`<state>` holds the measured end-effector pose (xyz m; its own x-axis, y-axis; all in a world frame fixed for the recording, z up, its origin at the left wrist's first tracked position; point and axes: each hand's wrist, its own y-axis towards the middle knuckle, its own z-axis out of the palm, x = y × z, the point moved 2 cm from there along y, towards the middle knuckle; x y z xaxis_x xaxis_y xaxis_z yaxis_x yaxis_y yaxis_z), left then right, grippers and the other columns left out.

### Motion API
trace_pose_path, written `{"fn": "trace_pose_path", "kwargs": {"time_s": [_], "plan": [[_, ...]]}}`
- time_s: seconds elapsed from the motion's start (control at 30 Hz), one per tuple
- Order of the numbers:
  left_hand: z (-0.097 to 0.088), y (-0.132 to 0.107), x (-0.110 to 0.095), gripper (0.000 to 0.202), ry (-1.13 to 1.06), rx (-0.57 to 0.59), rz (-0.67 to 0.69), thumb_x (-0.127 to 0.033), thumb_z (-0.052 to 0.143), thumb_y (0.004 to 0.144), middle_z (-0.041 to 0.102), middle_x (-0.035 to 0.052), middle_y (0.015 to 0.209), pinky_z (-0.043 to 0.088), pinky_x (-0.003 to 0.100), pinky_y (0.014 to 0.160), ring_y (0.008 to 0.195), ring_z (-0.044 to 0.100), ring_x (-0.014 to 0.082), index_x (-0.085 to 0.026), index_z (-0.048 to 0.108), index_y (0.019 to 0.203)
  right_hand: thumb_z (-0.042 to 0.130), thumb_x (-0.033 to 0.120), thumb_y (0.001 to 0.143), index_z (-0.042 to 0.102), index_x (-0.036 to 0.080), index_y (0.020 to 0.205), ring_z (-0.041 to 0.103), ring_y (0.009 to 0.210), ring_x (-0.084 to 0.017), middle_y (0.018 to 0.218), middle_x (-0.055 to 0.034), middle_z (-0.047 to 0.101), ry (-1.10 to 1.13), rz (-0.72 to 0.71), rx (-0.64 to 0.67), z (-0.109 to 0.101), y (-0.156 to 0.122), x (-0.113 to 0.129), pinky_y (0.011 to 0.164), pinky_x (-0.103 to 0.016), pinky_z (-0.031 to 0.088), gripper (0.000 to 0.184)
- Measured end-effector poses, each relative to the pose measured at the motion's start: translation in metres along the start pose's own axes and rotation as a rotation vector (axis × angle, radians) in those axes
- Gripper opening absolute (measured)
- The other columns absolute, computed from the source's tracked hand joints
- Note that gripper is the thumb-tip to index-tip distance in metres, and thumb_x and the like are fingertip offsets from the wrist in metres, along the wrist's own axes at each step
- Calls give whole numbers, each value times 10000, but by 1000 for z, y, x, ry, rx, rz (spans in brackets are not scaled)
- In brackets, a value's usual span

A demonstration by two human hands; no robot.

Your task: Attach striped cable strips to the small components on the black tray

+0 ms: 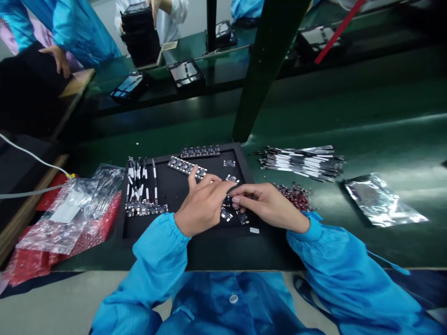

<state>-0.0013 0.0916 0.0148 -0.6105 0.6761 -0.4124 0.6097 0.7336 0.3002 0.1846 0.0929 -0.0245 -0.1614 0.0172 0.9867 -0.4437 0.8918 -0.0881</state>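
Over the right half of a black tray point(181, 228), my two hands meet at a small dark circuit board point(227, 201). My left hand point(204, 204) reaches over it with its fingers partly curled and grips its side; its thumb is hidden. From the other side, my right hand point(263, 201) pinches at the same board with thumb and forefinger. Loose small boards point(226, 214) lie beneath and around the hands. A strip of joined boards point(186, 166) slants behind my left hand, and another strip point(200, 151) rests along the tray's back rim.
Flex cables with boards point(141, 186) fill the tray's left side. To the right lie a bundle of flex cables point(302, 162), a heap of tiny reddish parts point(296, 196) and a silvery bag point(382, 197). Plastic bags point(77, 209) lie left. Co-workers stand across the bench behind a post point(258, 79).
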Motion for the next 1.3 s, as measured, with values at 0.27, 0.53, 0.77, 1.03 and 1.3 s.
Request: {"fn": "trace_pose_path", "kwargs": {"time_s": [0.27,0.53,0.77,1.03,1.3], "plan": [[-1,-4,-4,232,-88,-341,-115,-284,635,903,697,109,1057,392,518,1088,1112,618,274,-191,634,1116,626,419,929,688,191,843,611,615,-130,717,-8,666,-13,-12,-41,-1,-3,-1,584,-241,541,251],[14,-6,11,322,-927,-146,-615,-447,765,802,666,35,774,527,254,581,630,627,129,-153,648,862,646,398,931,724,199,873,656,652,-150,744,-20,710,-21,-97,-115,6,-1,-1,626,-265,553,222],[23,-9,18,381,-1042,-349,-671,-337,745,837,656,-9,794,579,238,599,621,689,127,-187,543,1124,692,385,903,759,210,1066,722,711,-179,861,-43,772,103,-120,-281,6,1,-10,718,-343,624,248],[30,-15,15,152,-830,-257,-498,-268,521,976,637,28,848,490,210,513,571,626,89,-186,646,1003,678,314,924,621,222,1284,747,841,-196,912,-28,784,-2,-184,-318,14,-4,-9,805,-360,621,376],[29,-11,12,116,-874,-202,-517,-212,612,890,642,49,881,490,224,529,579,612,93,-147,695,842,652,204,942,579,250,1327,758,892,-183,937,-5,791,-436,-459,-425,15,-7,-8,862,-324,611,394]]}}
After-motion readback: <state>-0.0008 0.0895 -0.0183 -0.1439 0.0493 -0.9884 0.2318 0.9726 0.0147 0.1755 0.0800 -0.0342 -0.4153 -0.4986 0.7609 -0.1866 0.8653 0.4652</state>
